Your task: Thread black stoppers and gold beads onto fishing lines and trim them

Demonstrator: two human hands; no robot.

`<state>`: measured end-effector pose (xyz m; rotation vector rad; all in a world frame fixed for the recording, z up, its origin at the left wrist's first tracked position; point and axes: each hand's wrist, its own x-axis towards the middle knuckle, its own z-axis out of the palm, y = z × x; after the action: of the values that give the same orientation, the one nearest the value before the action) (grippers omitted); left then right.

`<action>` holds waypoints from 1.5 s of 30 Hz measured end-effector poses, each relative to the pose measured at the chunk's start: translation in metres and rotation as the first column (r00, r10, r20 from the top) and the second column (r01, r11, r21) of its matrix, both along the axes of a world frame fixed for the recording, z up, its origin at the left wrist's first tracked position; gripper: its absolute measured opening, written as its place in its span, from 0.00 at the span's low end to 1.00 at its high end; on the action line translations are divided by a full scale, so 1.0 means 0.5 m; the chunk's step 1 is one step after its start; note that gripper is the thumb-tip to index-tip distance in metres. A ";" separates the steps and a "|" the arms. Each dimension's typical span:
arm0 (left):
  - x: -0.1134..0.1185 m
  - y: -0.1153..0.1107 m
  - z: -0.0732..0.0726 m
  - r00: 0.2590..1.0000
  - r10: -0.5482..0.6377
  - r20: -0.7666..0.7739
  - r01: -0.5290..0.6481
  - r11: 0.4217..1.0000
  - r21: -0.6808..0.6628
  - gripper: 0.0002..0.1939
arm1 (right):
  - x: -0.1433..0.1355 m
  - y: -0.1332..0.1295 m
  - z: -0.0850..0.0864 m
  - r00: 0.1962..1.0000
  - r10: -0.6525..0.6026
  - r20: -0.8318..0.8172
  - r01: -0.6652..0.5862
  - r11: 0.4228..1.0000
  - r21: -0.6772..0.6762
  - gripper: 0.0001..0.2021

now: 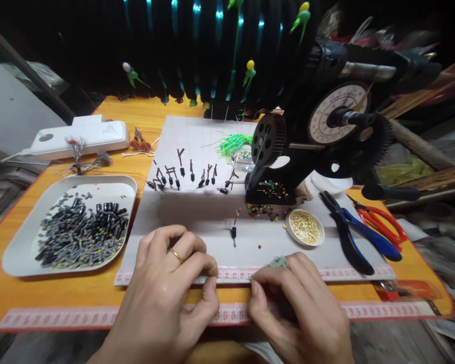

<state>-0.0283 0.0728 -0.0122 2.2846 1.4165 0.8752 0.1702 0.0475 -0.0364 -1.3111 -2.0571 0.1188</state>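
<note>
Thin, almost invisible line is pinched between left hand (167, 288) and right hand (299, 303), fingers clenched; it looks light, limp and slippery, best gripped by fingertips.

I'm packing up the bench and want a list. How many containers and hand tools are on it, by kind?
White tray of black tubes: 1
Round dish of gold beads: 1
Blue pliers: 1
Red scissors: 1
Total: 4
The tubes and beads are too many to count. Both hands, left hand and right hand, pinch something small at the mat edge.
</note>
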 end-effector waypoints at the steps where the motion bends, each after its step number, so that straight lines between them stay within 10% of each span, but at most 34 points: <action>1: 0.000 0.000 0.000 1.000 0.003 -0.002 -0.003 1.000 0.000 0.10 | -0.001 0.000 0.000 1.000 -0.004 0.005 0.004 1.000 0.005 0.08; 22: -0.006 -0.006 -0.005 0.998 0.008 0.056 -0.009 1.000 0.008 0.09 | 0.005 -0.001 0.005 0.999 0.031 -0.038 -0.032 0.999 -0.027 0.08; 26: 0.027 -0.030 -0.001 0.947 -0.094 0.307 0.098 0.995 0.001 0.14 | 0.008 -0.008 0.012 0.991 0.050 -0.123 -0.056 0.997 -0.051 0.08; 31: 0.074 -0.061 -0.010 0.730 0.029 0.682 0.333 0.857 -0.393 0.07 | 0.007 -0.017 0.006 0.995 0.031 -0.093 -0.023 0.996 0.089 0.06; 36: 0.080 -0.060 -0.022 0.839 0.112 0.532 0.199 0.847 -0.492 0.08 | 0.003 -0.012 -0.014 0.997 -0.053 0.064 0.034 0.962 0.272 0.04; 45: 0.088 -0.065 -0.001 0.875 0.135 0.465 0.097 0.892 -0.441 0.07 | 0.008 -0.017 -0.013 0.995 -0.023 -0.092 0.040 0.982 0.184 0.05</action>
<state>0.0155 0.0403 -0.0127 1.5622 1.2466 0.9234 0.1744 0.0393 -0.0428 -1.2014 -1.9212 -0.0272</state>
